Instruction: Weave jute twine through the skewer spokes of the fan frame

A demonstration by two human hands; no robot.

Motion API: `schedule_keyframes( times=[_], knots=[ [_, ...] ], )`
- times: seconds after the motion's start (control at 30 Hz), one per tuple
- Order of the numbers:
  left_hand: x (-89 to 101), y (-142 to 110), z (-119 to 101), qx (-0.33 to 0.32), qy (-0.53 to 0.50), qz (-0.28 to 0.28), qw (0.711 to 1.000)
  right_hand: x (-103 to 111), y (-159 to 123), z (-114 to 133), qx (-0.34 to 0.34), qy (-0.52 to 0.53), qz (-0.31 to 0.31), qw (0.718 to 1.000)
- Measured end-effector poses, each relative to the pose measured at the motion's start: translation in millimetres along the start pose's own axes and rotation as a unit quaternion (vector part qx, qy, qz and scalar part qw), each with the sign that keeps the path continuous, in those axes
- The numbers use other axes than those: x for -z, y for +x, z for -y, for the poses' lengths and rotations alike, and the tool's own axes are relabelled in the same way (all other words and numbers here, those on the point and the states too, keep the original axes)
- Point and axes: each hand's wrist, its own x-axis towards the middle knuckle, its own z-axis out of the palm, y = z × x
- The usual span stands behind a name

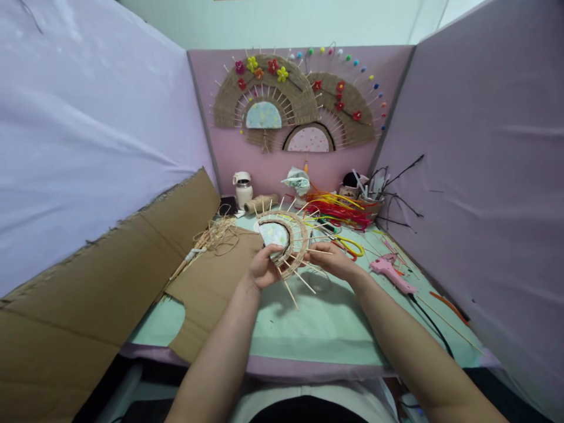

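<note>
Head cam: I see L hand (263, 267) clamped on a small fan (300, 235), w/ the thumb on its blue cloth middle (272, 234). R hand (332, 261) is at the fan's right side, fingers touching the woven edge by the sticks; I can't tell if they pinch it. The small fan is up over the near-middle part of the green table (308, 329), tipped on its side, w/ thin sticks poking out all round the curve (like sun rays).

Just past R hand I see scissors w/ yellow loops (352, 245). More to the right is a pink glue gun (392, 276), its black cord (429, 320) running to me. On the left, flat brown card (215, 270) lies by a messy bunch of string (222, 235). At the back: a white jar (244, 192), a string roll (262, 204), a crumpled cloth (297, 181), a pile of red & yellow fuzzy wires (337, 211) and dark twigs (403, 170). Two big fans w/ flowers, approx. side by side, left one (227, 103) and right one (363, 130), are up on the pink back board (255, 164).
</note>
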Motion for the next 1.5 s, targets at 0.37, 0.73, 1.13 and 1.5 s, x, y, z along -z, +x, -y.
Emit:
schedule_keyframes(
  times=[0.37, 0.73, 1.13, 1.5],
  knots=[
    [-0.5, -0.1, -3.4, -0.005, -0.02, -0.001, 1.0, 18.9, 2.2, 8.8, 0.071, 0.013, -0.141, 0.987],
    [-2.0, -0.7, -4.3, -0.003, -0.015, -0.01, 1.0, 12.5, -3.2, 18.3, 0.177, -0.172, -0.27, 0.931],
    [-3.3, -1.4, -2.7, -0.009, 0.023, -0.03, 0.999, 21.2, -0.4, 14.3, 0.194, -0.25, -0.302, 0.899],
    [-0.7, -0.2, 5.2, 0.018, 0.059, 0.052, 0.997, 8.2, 1.4, 8.8, 0.14, -0.2, -0.258, 0.935]
  ],
)
